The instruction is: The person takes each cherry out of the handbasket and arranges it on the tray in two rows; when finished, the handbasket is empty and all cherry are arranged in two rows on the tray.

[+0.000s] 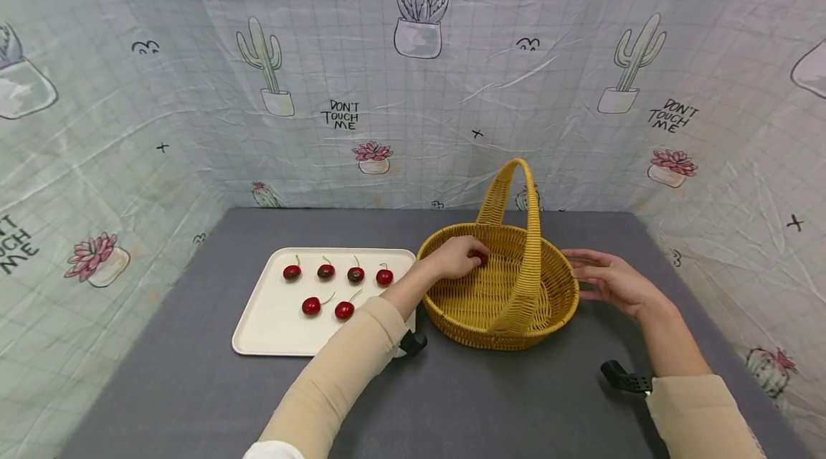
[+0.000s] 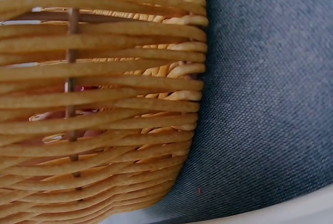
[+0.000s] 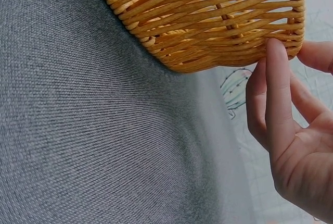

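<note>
My left hand reaches inside the yellow wicker basket, fingers curled round a dark red cherry that is mostly hidden by them. Through the weave in the left wrist view, a bit of red cherry shows beside the fingers. On the basket's right side, my right hand touches the outside near the rim with extended fingertips. The right wrist view has one straight finger against the woven wall. Left of the basket, a cream tray bears several stemmed cherries.
The basket's tall arched handle rises over its middle. Dark grey cloth covers the table. A printed curtain encloses the back and sides. Black wrist-camera parts stick out from the sleeves.
</note>
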Demonstrator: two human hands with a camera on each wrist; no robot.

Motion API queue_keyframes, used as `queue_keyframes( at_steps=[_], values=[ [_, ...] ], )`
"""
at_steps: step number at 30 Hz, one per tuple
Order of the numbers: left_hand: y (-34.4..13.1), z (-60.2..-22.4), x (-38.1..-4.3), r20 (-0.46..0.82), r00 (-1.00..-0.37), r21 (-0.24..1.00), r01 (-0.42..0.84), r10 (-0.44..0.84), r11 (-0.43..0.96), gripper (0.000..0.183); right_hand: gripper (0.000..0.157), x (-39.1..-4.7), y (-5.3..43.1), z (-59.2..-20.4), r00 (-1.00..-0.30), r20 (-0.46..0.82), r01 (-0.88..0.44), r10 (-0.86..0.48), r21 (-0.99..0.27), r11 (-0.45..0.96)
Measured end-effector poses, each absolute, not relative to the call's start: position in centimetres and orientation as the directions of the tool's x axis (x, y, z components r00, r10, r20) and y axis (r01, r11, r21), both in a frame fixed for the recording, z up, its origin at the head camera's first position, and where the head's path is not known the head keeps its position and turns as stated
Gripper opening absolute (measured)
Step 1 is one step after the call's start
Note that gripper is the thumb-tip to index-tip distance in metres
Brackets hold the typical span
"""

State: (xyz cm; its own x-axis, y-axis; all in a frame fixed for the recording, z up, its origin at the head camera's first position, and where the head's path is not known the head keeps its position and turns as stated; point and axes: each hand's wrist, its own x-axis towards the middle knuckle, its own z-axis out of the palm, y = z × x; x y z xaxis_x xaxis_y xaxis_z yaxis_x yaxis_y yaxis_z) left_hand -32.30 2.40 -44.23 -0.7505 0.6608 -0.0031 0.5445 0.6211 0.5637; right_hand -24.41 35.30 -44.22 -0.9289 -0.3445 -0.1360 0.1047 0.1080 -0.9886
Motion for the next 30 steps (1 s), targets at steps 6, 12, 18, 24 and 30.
queue_keyframes(
  at_steps=[6, 12, 18, 24, 30],
  values=[
    [2.28, -44.17, -32.35, -0.002, -0.748, 0.544, 0.557, 0.664, 0.628, 0.031, 0.058, -24.49, 35.41, -44.29, -0.927, -0.138, 0.108, -0.347, -0.988, 0.106],
    [2.26, -44.19, -32.32, 0.022, -0.739, 0.515, 0.585, 0.673, 0.626, 0.028, 0.055, -24.57, 35.55, -44.52, -0.927, -0.136, 0.108, -0.35, -0.989, 0.098],
    [2.11, -44.15, -32.26, 0.006, -0.742, 0.527, 0.572, 0.67, 0.628, 0.027, 0.053, -24.55, 35.49, -44.5, -0.927, -0.134, 0.107, -0.351, -0.99, 0.095],
    [1.96, -44.32, -32.28, -0.019, -0.74, 0.542, 0.557, 0.672, 0.629, 0.026, 0.054, -24.48, 35.45, -44.4, -0.927, -0.136, 0.109, -0.35, -0.989, 0.096],
    [1.92, -44.34, -32.09, -0.063, -0.723, 0.561, 0.544, 0.688, 0.623, 0.025, 0.054, -24.51, 35.47, -44.41, -0.927, -0.139, 0.11, -0.347, -0.989, 0.102]
  ],
)
